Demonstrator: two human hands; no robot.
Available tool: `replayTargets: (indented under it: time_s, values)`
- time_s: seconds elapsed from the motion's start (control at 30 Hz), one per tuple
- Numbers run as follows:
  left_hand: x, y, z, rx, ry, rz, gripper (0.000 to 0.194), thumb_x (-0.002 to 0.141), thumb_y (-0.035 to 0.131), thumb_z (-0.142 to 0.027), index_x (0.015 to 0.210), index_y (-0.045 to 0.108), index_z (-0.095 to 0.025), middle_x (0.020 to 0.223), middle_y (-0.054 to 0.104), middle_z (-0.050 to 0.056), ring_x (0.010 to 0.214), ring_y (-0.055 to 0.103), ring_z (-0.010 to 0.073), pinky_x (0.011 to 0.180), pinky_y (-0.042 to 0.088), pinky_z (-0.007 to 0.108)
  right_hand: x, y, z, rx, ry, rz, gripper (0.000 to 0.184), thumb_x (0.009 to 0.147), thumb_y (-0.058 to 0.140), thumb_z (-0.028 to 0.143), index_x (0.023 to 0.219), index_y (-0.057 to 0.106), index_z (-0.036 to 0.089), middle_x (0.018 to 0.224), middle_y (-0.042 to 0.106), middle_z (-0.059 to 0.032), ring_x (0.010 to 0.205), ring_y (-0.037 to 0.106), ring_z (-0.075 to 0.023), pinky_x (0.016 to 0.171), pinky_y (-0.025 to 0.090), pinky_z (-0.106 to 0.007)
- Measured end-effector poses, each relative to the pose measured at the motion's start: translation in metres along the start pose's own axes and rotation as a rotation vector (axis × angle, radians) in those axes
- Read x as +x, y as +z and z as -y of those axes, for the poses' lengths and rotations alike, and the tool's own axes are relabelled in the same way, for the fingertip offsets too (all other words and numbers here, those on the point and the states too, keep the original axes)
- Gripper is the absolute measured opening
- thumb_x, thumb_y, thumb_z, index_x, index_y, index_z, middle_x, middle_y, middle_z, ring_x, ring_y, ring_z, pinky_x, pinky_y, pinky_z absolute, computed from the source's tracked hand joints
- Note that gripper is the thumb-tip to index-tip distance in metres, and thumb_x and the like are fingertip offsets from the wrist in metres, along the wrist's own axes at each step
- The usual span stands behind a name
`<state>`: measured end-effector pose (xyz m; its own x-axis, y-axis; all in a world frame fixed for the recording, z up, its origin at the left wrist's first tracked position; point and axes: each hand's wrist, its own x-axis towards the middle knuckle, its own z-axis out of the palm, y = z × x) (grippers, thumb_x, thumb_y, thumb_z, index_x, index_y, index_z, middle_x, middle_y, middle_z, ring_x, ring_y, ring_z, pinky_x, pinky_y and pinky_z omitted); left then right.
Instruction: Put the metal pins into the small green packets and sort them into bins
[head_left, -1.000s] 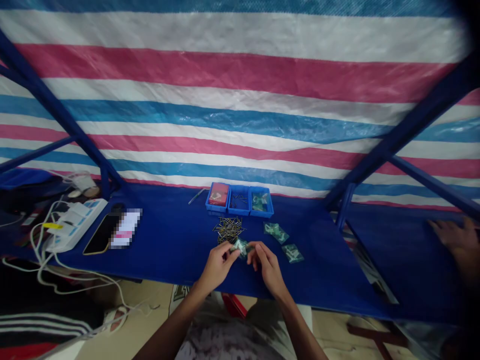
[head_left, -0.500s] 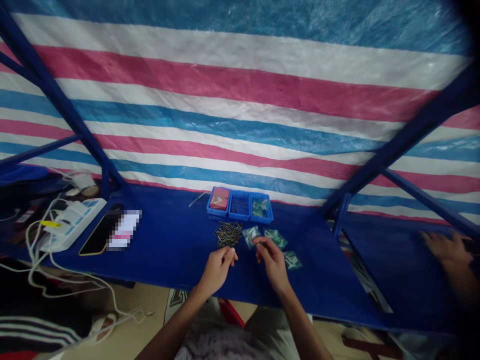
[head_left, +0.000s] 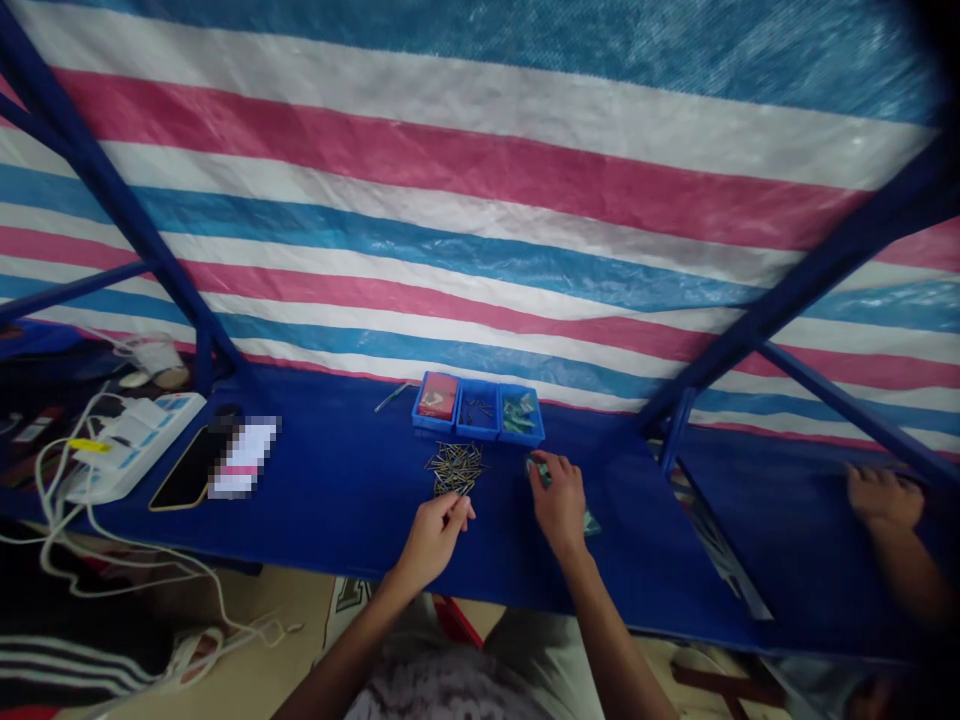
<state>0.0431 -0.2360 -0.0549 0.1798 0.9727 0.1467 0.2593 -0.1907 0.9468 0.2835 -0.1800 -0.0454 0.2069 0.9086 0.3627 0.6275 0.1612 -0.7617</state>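
Note:
A loose pile of thin brass-coloured screws or nails lies on the blue table. Just in front of it my left hand is closed, thumb against the fingers; anything inside them is hidden. To the right, my right hand curls over a small clear packet with green contents, which shows between thumb and fingers. Another green packet peeks out beside the right wrist, largely covered. Behind the pile stand three joined blue bins: one with a red item, one with dark thin pieces, one with green packets.
A pen lies left of the bins. Further left are a phone, a blurred-out sheet or screen and a white power strip with tangled cables. Blue frame bars flank the table. Another person's hand rests at the right.
My right hand has moved slightly right and closed over the packets. The clear packet that lay beside the pile is gone from its spot. My left hand stays where it was.

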Motion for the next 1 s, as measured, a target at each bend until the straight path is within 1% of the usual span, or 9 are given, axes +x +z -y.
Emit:
replayTargets:
  time_s: [0.13, 0.23, 0.37, 0.43, 0.5, 0.6, 0.73, 0.83, 1.0]
  values:
    - [0.001, -0.001, -0.001, 0.008, -0.004, 0.015, 0.046, 0.110, 0.047, -0.050, 0.086, 0.071, -0.019, 0.071, 0.063, 0.000, 0.064, 0.057, 0.0147, 0.065, 0.040, 0.025, -0.016, 0.006, -0.011, -0.238, -0.122, -0.090, 0.032, 0.101, 0.061, 0.043, 0.123, 0.073, 0.024, 0.129, 0.067, -0.0192, 0.118, 0.053, -0.0394, 0.096, 0.042, -0.057]
    - [0.001, -0.001, -0.003, 0.015, -0.006, 0.025, 0.046, 0.110, 0.047, -0.050, 0.086, 0.071, -0.019, 0.071, 0.063, 0.000, 0.065, 0.058, 0.0149, 0.066, 0.040, 0.025, -0.021, 0.011, -0.014, -0.284, -0.176, -0.023, 0.029, 0.103, 0.059, 0.041, 0.122, 0.073, 0.026, 0.123, 0.071, -0.0171, 0.115, 0.055, -0.0379, 0.096, 0.043, -0.056]
    - [0.001, -0.002, -0.007, 0.013, -0.010, 0.025, 0.044, 0.110, 0.046, -0.049, 0.090, 0.071, -0.019, 0.073, 0.065, 0.001, 0.068, 0.060, 0.0153, 0.068, 0.042, 0.024, -0.025, 0.011, -0.005, -0.235, -0.222, 0.086, 0.036, 0.110, 0.045, 0.042, 0.125, 0.072, 0.023, 0.120, 0.073, -0.0155, 0.108, 0.062, -0.0343, 0.098, 0.048, -0.054]
    - [0.001, -0.002, -0.008, 0.005, -0.016, 0.021, 0.039, 0.109, 0.048, -0.049, 0.097, 0.072, -0.019, 0.074, 0.066, 0.000, 0.069, 0.061, 0.0155, 0.068, 0.043, 0.024, -0.029, 0.011, 0.003, -0.100, -0.177, 0.082, 0.039, 0.111, 0.041, 0.043, 0.124, 0.072, 0.023, 0.121, 0.071, -0.0147, 0.106, 0.066, -0.0317, 0.096, 0.053, -0.049]
    - [0.001, -0.001, -0.006, 0.009, -0.026, 0.009, 0.033, 0.106, 0.054, -0.048, 0.107, 0.071, -0.021, 0.077, 0.067, 0.000, 0.068, 0.060, 0.0150, 0.067, 0.044, 0.024, -0.037, 0.012, 0.009, 0.091, -0.067, 0.070, 0.039, 0.110, 0.044, 0.048, 0.119, 0.073, 0.024, 0.119, 0.069, -0.0141, 0.094, 0.070, -0.0278, 0.082, 0.059, -0.042]
    - [0.001, 0.000, -0.002, 0.032, -0.018, 0.001, 0.031, 0.101, 0.064, -0.045, 0.123, 0.068, -0.024, 0.085, 0.068, -0.001, 0.066, 0.059, 0.0136, 0.066, 0.045, 0.024, -0.053, 0.018, 0.018, 0.387, 0.113, 0.115, 0.037, 0.106, 0.054, 0.054, 0.114, 0.072, 0.023, 0.110, 0.067, -0.0113, 0.078, 0.069, -0.0235, 0.063, 0.061, -0.035]
    - [0.001, 0.002, 0.003, 0.062, 0.008, 0.031, 0.040, 0.097, 0.070, -0.042, 0.133, 0.065, -0.026, 0.090, 0.069, -0.001, 0.066, 0.059, 0.0132, 0.069, 0.048, 0.025, -0.072, 0.027, 0.028, 0.615, 0.212, 0.164, 0.032, 0.102, 0.062, 0.053, 0.109, 0.068, 0.023, 0.092, 0.068, -0.0041, 0.071, 0.066, -0.0202, 0.065, 0.058, -0.032]
    - [0.001, 0.002, 0.004, 0.104, 0.027, 0.039, 0.030, 0.099, 0.067, -0.041, 0.123, 0.070, -0.024, 0.096, 0.072, 0.001, 0.070, 0.060, 0.0142, 0.071, 0.048, 0.026, -0.076, 0.030, 0.031, 0.624, 0.201, 0.159, 0.028, 0.102, 0.063, 0.050, 0.105, 0.066, 0.022, 0.087, 0.067, -0.0023, 0.072, 0.064, -0.0190, 0.068, 0.055, -0.030]
    - [0.002, 0.001, 0.002, 0.117, 0.036, 0.023, 0.021, 0.103, 0.061, -0.039, 0.110, 0.070, -0.021, 0.095, 0.072, 0.003, 0.073, 0.061, 0.0148, 0.072, 0.047, 0.026, -0.067, 0.023, 0.025, 0.412, 0.122, 0.136, 0.027, 0.105, 0.059, 0.048, 0.109, 0.068, 0.023, 0.095, 0.071, -0.0055, 0.084, 0.067, -0.0226, 0.080, 0.054, -0.034]
